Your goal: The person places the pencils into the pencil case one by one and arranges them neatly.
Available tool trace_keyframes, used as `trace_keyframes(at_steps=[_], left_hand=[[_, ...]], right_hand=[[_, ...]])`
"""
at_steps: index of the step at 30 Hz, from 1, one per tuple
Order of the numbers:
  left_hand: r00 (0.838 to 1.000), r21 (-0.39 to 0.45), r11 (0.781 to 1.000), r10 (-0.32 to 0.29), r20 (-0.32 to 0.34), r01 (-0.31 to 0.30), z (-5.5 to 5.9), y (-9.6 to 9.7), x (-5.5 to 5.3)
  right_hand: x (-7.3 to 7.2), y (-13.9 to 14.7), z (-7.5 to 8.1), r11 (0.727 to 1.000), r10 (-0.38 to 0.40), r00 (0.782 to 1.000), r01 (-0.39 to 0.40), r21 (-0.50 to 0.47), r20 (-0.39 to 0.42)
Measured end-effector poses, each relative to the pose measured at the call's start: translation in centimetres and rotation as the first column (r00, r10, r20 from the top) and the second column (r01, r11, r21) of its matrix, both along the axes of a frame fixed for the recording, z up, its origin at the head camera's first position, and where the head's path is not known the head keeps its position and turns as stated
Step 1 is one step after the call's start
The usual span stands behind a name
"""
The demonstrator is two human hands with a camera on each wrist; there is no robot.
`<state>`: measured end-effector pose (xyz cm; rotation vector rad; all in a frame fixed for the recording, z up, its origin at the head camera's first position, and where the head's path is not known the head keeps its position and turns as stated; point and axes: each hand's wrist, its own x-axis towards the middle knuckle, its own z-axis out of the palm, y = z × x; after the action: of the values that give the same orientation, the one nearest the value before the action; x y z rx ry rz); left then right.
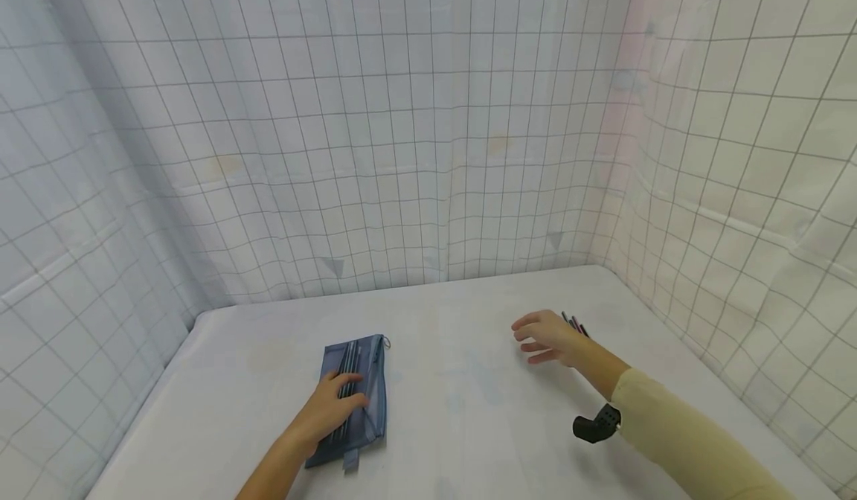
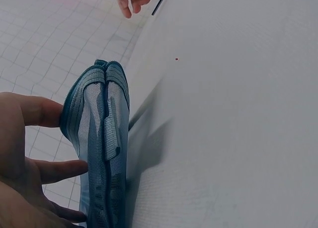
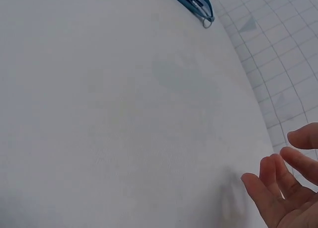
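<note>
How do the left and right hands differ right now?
The left hand touches the blue pouch; the right hand hovers over the white table, holding nothing visible. Behind the right hand shows a cream sleeve; behind the left hand, only bare forearm. Both hands are bare.

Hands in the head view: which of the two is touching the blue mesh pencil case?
The left hand: it rests on the blue mesh pencil case, while the right hand is apart from it, near the pens.
</note>
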<state>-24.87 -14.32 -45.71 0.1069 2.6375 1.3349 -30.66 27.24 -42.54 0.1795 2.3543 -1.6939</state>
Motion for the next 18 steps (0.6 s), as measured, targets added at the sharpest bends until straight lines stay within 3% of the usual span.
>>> trace_keyframes(at_steps=[7,18], left_hand=[[1.0,-0.012,1.0,0.006,0.003,-0.006,0.2,0.1,0.1],[1.0,-0.03,1.0,-0.003,-0.016,0.003,0.3,0.1,0.1]], right_hand=[[-0.2,2.3,-0.6,0.999,0.02,1.0,-0.02,0.036,-0.006],[-0.2,5.3,-1.4,0.997,-0.02,1.0,0.022,0.071,-0.021]])
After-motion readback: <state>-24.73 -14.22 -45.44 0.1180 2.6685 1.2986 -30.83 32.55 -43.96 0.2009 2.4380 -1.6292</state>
